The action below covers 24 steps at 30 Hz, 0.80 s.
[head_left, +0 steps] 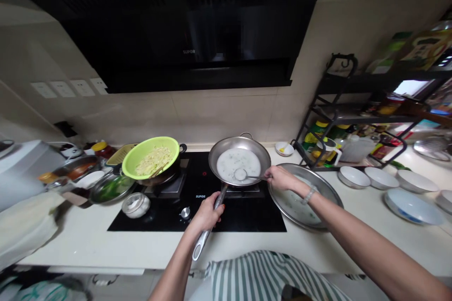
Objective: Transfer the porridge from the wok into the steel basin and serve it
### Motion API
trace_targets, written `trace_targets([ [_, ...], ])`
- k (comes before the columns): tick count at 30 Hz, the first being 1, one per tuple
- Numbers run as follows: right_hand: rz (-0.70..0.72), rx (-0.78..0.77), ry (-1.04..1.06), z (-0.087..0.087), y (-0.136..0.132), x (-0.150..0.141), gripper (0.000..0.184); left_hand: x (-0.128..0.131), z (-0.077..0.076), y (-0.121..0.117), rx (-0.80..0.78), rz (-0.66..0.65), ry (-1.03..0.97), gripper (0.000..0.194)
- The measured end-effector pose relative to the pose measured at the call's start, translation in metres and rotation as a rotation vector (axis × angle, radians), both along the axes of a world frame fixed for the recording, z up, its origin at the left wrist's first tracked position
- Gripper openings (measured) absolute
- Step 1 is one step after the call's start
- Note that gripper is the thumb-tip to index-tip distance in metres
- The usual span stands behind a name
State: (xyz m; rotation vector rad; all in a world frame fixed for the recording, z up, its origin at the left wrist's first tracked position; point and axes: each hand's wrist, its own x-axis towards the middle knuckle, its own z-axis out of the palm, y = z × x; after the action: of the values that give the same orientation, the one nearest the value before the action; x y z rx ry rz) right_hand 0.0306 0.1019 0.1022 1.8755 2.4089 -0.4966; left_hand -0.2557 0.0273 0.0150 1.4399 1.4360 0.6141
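Frying pan (264,159) on the right burner of the black hob (247,216), whitish liquid (233,159) with green flecks inside. Left hand (208,212) closed round pan handle (202,243), at pan's 7 o'clock. Right hand (281,178), fingers pinched on ladle (240,175), at pan's 4 o'clock; ladle bowl dips in liquid. Wide metal basin (330,196) with similar liquid also at 4 o'clock, on the surface (240,244). Lime-green bowl (131,154) of shredded food at 9 o'clock.
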Motion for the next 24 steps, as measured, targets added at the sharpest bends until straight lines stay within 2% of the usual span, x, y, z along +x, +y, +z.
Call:
trace_targets([
  [15, -0.031, 0.01, 0.028, 0.019, -0.01, 0.012, 0.019, 0.001, 0.005, -0.001, -0.017, -0.018, 0.026, 0.056],
  [24, -0.054, 0.015, 0.072, 0.022, -0.013, 0.019, 0.018, 0.002, 0.002, -0.001, -0.015, -0.012, 0.009, 0.057],
])
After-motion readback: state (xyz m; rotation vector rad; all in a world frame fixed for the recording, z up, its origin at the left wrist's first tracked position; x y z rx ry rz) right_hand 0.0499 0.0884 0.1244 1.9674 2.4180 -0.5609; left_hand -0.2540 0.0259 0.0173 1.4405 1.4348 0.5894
